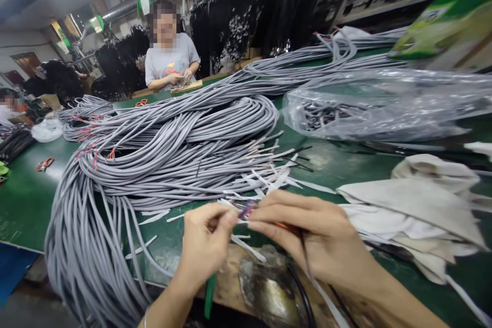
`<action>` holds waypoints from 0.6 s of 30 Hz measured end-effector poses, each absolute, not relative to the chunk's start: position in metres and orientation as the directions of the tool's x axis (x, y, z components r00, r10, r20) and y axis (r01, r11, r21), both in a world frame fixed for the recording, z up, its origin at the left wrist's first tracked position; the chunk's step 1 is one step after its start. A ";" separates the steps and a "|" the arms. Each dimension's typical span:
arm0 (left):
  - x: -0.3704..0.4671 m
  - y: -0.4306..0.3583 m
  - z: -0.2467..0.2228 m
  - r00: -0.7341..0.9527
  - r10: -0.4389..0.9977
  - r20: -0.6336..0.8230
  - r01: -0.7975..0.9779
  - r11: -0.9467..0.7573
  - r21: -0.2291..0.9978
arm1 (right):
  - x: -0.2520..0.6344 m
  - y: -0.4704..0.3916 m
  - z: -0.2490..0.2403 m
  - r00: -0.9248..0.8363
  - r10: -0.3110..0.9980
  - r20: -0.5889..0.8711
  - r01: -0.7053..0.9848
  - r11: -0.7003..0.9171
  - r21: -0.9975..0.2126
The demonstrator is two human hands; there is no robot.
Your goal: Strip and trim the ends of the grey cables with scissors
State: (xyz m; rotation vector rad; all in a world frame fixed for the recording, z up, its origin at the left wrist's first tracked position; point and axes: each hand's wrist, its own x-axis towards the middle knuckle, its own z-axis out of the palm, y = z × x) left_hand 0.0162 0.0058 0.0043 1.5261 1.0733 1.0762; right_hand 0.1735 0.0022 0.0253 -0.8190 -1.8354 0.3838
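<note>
The green surface (21, 215) spreads across the view, with a great heap of grey cables (172, 159) looped over it at nine o'clock, some spilling over the near edge at eight. A clear plastic bag (407, 95) of dark pieces lies between two and three o'clock, crumpled pale cloths (418, 195) between three and four. Between ten and eleven, across the surface, a person (172, 56) works at something small.

The right hand (326, 238) reaches in from five o'clock, its grip pinched on a small purple piece (246, 210) at six; a strand (326, 297) trails below the palm. The left hand (203, 246), at seven, has thumb and forefinger pressed together at the piece's other side. It is blurred, probably thin wire ends. The step in hand looks like close two-handed fingertip work; any next move calls for steady, light pinches.

White strips (156, 218) lie near the cables; orange-handled scissors (45, 164) rest far out at nine.
</note>
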 end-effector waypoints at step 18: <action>0.008 0.000 -0.008 0.380 0.895 0.234 0.563 -0.425 0.709 | 0.175 0.005 0.022 -0.223 0.596 0.772 0.478 0.757 -0.446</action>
